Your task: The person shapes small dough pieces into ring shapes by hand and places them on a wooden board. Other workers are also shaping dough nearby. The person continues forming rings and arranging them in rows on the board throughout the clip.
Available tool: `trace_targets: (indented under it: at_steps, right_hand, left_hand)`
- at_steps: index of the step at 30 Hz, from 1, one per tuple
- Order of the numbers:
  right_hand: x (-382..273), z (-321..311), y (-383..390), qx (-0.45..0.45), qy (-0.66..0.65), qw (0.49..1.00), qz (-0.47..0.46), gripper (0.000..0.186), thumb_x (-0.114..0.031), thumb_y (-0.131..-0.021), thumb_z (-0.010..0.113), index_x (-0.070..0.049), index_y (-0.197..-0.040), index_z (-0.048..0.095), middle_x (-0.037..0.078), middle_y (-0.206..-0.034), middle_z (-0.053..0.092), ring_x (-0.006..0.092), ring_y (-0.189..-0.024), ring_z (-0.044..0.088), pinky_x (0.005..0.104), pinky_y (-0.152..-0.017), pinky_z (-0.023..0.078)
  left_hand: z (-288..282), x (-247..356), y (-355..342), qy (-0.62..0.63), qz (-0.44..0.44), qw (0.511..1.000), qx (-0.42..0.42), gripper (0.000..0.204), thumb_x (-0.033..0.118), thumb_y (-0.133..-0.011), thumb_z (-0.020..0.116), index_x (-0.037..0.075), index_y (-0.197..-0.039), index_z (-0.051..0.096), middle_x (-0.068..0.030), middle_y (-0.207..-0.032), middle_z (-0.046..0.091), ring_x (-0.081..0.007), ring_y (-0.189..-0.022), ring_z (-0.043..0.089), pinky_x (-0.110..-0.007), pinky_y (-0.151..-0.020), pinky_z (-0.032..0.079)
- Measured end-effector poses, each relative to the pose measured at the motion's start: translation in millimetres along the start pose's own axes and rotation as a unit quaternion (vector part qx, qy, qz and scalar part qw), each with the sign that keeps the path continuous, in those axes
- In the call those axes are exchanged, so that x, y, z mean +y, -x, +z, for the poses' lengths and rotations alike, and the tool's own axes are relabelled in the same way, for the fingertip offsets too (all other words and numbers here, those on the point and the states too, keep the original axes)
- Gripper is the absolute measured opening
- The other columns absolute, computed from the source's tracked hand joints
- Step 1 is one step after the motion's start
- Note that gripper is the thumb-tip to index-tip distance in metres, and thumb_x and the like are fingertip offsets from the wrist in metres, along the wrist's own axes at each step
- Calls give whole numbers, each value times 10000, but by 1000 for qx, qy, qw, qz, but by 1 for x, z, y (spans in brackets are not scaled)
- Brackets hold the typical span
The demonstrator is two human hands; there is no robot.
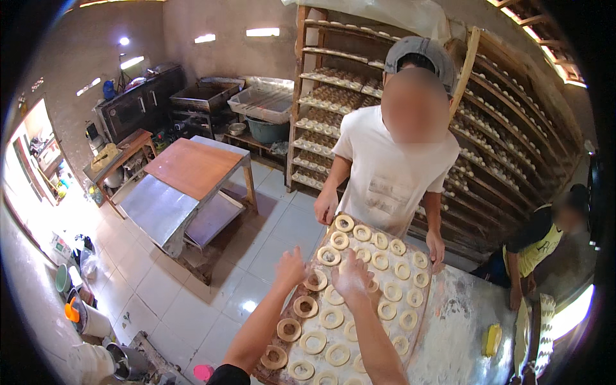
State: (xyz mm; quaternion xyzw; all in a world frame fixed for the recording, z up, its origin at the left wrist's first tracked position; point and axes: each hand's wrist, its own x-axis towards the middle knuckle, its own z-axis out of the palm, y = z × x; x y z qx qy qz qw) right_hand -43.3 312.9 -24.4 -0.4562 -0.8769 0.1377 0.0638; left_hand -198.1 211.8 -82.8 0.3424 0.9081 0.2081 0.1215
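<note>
Pale dough rings [312, 342] lie in rows across a floured board [423, 324] in front of me. My left hand [292, 268] hovers by the board's left edge, its fingers apart and holding nothing that I can see. Dusted with flour, my right hand [353, 277] is over the middle rows with its fingers spread. It covers some of the rings, and whether its fingertips touch one cannot be made out. Across the board, a person in a white shirt [391, 167] and cap has a hand [326, 205] at the far left corner and another hand [436, 250] by the right edge.
A floury worktop [449, 346] extends right, with a yellow object [492, 340] on it. Tall racks [314, 96] of dough-filled trays stand behind. A metal and wood table [192, 167] is at left, buckets [96, 321] lower left. Another person [542, 244] works far right.
</note>
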Motion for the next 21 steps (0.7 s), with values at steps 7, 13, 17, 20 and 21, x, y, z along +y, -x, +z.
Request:
trace_targets:
  at_steps: [7,13,17,20,21]
  right_hand:
    - [-20,20,7,-52,53,996,-49,872,-483,-818,734,-172,-1519,321,215,-1326,515,373,-1304,468,610,-1099,277]
    - [-13,16,6,-71,44,995,-52,877,-470,-814,741,-196,-1524,305,220,-1342,500,375,-1296,467,613,-1090,283]
    - [-16,19,3,-71,67,994,-48,895,-480,-803,753,-202,-1522,298,216,-1337,502,375,-1286,472,604,-1077,298]
    - [-14,20,3,-71,68,994,-48,896,-515,-801,749,-201,-1511,302,209,-1335,497,363,-1282,469,607,-1065,290]
    - [-10,19,5,-78,70,993,-50,887,-540,-804,740,-193,-1498,309,202,-1330,494,351,-1278,465,611,-1056,279]
  left_hand:
    - [-19,11,27,-21,18,993,-113,879,429,-809,781,155,-1510,327,-220,-1323,544,-400,-1224,559,-591,-966,445]
    - [-21,22,35,6,8,995,-96,865,398,-796,802,193,-1499,343,-211,-1335,533,-387,-1250,547,-596,-978,439]
    - [-18,20,29,-10,-6,996,-94,849,373,-808,797,209,-1503,339,-203,-1344,527,-383,-1257,546,-589,-994,433]
    - [-13,21,29,-12,0,998,-63,854,363,-804,802,211,-1504,337,-192,-1333,531,-380,-1259,545,-588,-1001,428]
    - [-11,22,29,-8,4,998,-68,854,363,-804,802,211,-1504,337,-192,-1333,531,-380,-1259,545,-588,-1001,428]
